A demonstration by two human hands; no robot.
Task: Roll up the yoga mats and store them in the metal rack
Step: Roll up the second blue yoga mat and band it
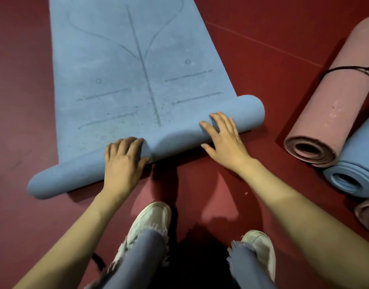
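- Head view: the blue yoga mat [125, 65] lies on the red floor [262, 38], its near end rolled.
- Left hand [123, 163] and right hand [225, 140] press flat on the roll, fingers spread.
- Rolled pink mat [335, 101] and rolled blue mat [358, 163] lie touching, well to the right.

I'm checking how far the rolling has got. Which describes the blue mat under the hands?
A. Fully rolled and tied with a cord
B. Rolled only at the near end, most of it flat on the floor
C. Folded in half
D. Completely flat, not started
B: both the left hand and right hand press on a short roll at the near end of the blue mat, whose printed length lies flat beyond.
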